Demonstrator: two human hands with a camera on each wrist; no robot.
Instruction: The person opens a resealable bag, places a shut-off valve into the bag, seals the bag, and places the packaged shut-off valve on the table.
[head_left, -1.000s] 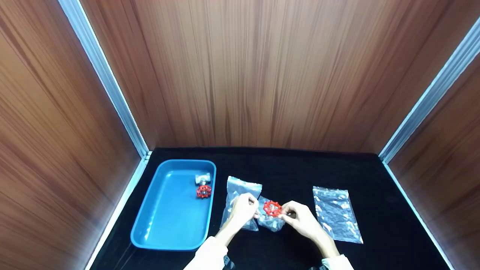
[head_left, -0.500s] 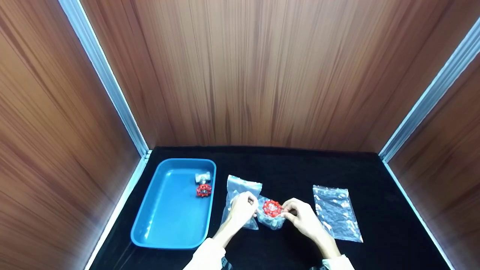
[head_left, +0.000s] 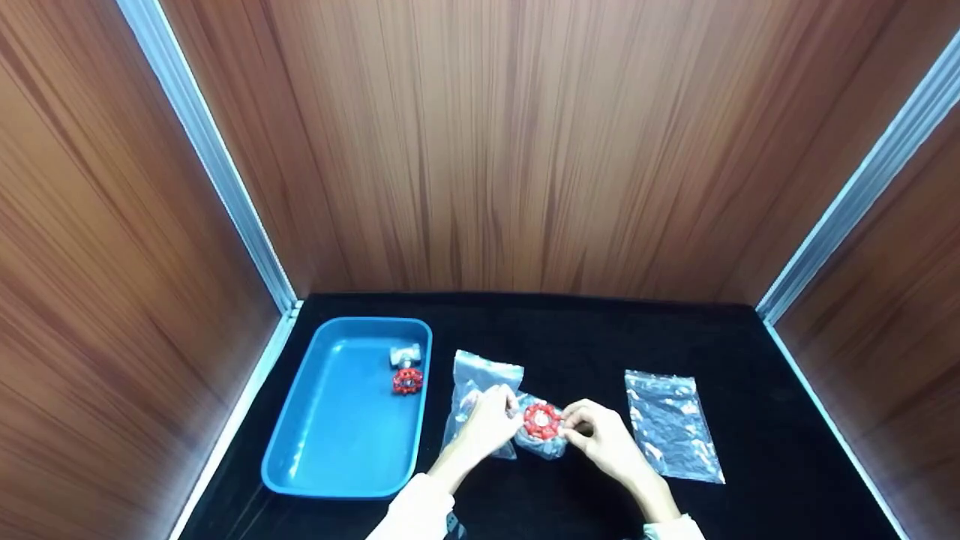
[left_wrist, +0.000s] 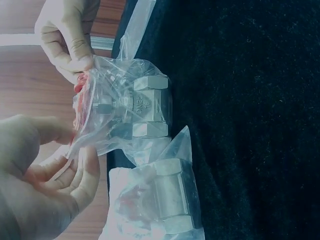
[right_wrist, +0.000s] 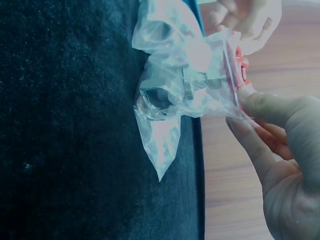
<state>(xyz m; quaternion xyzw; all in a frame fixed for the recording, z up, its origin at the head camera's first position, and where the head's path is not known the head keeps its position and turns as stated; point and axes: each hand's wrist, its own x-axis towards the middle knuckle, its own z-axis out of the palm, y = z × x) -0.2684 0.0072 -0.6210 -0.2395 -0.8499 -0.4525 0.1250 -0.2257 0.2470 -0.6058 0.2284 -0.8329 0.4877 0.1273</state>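
Observation:
A metal valve point(left_wrist: 151, 106) stands inside a clear plastic bag point(right_wrist: 207, 102), its red handwheel point(head_left: 541, 421) uppermost at the bag's mouth. My left hand point(head_left: 491, 421) pinches the bag's edge at the wheel's left side, fingers close to the wheel. On the opposite side my right hand point(head_left: 604, 437) pinches the edge between thumb and fingers, as the right wrist view shows. Beside it, partly under my left forearm, lies a second bagged valve point(left_wrist: 172, 197) in a zip bag point(head_left: 486, 369).
At the left is a blue tray point(head_left: 341, 450) with an unbagged valve point(head_left: 406, 369) by its right wall. A flat clear bag point(head_left: 675, 427) lies right of my right hand on the black cloth point(head_left: 570, 352). Wood-grain panels point(head_left: 480, 150) enclose the back and sides.
My left hand has shifted slightly right, its fingers closer to the red handwheel. The wheel has moved a little left and now faces up more squarely. The right hand keeps its hold, nearly in place.

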